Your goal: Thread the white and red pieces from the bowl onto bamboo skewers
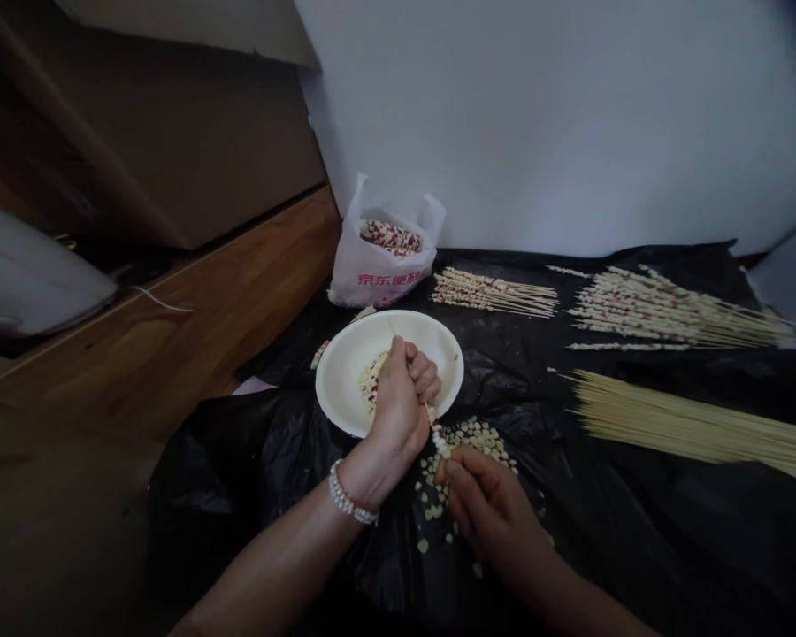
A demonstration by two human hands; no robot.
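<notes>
Head view: pale wall point(557, 124) behind, black plastic sheeting point(205, 495) spread below, light dim. Left hand point(403, 389), beaded bracelet point(348, 495) at the wrist, is over the white bowl point(337, 380); its fingers curl closed round a thin skewer, the stretch inside the fist hidden. Right hand point(487, 504): fingers pinched narrow at the lower end of the skewer's red-and-white pieces point(436, 433), probably corn kernels. Loose pale pieces point(481, 438) lie just beside the bowl. Plastic bag point(385, 279) of cobs beyond it; loaded skewers point(650, 310) and bare sticks point(690, 416) to the right.
</notes>
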